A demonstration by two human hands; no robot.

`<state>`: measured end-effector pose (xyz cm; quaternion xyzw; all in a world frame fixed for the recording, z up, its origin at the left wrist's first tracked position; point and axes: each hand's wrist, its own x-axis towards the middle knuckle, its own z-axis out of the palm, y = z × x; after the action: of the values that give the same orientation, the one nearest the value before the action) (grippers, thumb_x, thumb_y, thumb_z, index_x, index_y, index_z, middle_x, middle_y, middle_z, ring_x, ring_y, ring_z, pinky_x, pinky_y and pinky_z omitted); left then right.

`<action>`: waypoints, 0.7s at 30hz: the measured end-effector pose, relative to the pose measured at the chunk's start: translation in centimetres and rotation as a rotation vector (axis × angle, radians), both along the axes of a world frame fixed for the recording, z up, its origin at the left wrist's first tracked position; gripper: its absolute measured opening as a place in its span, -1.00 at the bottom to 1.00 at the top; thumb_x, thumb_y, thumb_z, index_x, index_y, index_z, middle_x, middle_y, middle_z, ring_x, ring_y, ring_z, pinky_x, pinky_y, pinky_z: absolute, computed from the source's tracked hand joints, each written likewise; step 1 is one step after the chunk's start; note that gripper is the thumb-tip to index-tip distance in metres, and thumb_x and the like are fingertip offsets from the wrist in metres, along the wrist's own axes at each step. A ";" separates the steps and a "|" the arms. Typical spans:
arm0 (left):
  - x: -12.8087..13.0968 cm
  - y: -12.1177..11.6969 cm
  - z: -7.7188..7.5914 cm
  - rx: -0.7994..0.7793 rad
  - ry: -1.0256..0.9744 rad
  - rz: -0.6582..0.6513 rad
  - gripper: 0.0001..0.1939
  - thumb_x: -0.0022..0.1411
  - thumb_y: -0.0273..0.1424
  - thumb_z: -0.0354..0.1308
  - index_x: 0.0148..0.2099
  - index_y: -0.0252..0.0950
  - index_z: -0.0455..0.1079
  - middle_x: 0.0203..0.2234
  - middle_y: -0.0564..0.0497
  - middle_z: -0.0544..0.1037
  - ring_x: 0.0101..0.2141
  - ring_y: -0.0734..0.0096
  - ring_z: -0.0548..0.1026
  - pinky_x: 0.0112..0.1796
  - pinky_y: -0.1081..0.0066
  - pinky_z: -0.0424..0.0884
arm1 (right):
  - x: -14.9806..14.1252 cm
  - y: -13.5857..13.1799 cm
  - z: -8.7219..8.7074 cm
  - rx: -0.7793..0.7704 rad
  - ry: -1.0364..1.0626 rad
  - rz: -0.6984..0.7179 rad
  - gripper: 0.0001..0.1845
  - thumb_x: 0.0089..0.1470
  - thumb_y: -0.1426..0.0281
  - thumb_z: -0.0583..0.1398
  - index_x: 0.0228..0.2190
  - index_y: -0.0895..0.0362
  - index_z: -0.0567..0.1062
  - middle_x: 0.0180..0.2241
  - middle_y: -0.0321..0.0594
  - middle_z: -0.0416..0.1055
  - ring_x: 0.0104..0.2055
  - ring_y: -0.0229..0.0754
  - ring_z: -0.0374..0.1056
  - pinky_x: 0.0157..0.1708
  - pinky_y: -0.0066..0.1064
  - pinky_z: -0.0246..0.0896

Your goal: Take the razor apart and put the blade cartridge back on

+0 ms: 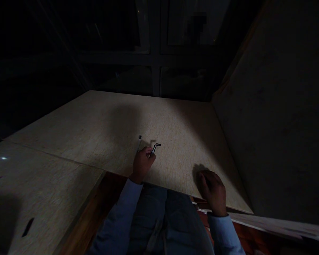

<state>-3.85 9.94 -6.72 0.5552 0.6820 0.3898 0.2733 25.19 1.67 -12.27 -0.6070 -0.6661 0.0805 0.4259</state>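
My left hand [143, 164] is closed around a small shiny metal piece [155, 147] with a bent, L-shaped end, which sticks out past the thumb and forefinger. Its lower part is hidden in the fingers. Just beyond that hand, a thin pale stick with a dark tip [140, 137] points away from me; its near end disappears behind the hand, and I cannot tell whether it is held. Near the front edge of the stone-like countertop [180, 141], my right hand [214, 191] rests with fingers loosely bent and thumb apart. Nothing shows in it.
A dark window frame [155, 76] stands behind the countertop. To the right rises a wall [276, 124]. A second slab [42, 187] adjoins at left, with a dark narrow object or slot [28, 227] on it. My legs [167, 216] are below the front edge.
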 end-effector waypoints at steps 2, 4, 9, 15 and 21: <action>0.4 -0.2 0.0 0.033 -0.252 -0.021 -0.77 -0.02 -0.46 0.22 -0.23 -0.27 0.50 -0.40 0.01 0.59 -0.35 0.34 0.53 -0.26 0.39 0.38 | 0.0 0.0 0.0 -0.004 0.002 0.007 -0.59 0.30 0.10 0.09 -0.31 0.13 0.57 -0.27 -0.05 0.54 -0.18 0.01 0.43 -0.17 -0.18 0.31; 1.1 -0.5 0.0 -0.017 -0.530 -0.062 -0.74 -0.05 -0.38 0.22 -0.23 -0.28 0.48 -0.48 0.07 0.52 -0.49 0.44 0.42 -0.43 0.46 0.30 | 0.0 0.0 -0.1 0.003 0.005 0.007 -0.61 0.30 0.12 0.10 -0.31 0.14 0.57 -0.27 -0.05 0.54 -0.17 0.01 0.43 -0.17 -0.18 0.31; 4.2 -1.1 -0.7 -0.197 -1.144 -0.250 -0.75 -0.14 -0.37 0.19 -0.31 -0.28 0.35 -0.55 0.11 0.40 -0.59 0.54 0.29 -0.58 0.51 0.18 | -0.1 0.1 -0.3 0.027 -0.020 -0.017 -0.62 0.31 0.16 0.11 -0.29 0.15 0.58 -0.27 -0.03 0.54 -0.16 0.01 0.42 -0.15 -0.18 0.32; 6.8 -1.9 -2.8 -0.286 -1.400 -0.409 -0.76 -0.07 -0.33 0.18 -0.31 -0.29 0.31 -0.61 0.15 0.29 -0.63 0.51 0.35 -0.64 0.51 0.24 | -0.2 0.0 0.1 -0.005 -0.014 -0.009 -0.69 0.31 0.21 0.12 -0.30 0.13 0.57 -0.28 -0.06 0.53 -0.18 -0.02 0.41 -0.16 -0.20 0.31; 6.9 -2.3 -3.2 -0.279 -1.335 -0.419 -0.56 0.04 -0.32 0.24 -0.01 -0.31 0.32 -0.53 0.16 0.41 -0.77 0.65 0.20 -0.78 0.57 -0.05 | -0.5 0.2 0.5 -0.027 -0.019 -0.027 -0.70 0.29 0.23 0.13 -0.33 0.12 0.57 -0.29 -0.07 0.54 -0.20 -0.02 0.41 -0.18 -0.20 0.29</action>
<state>3.03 7.67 -9.92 0.2775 0.2916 0.4948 0.7702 24.70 1.85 -11.76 -0.6221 -0.6608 0.0780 0.4126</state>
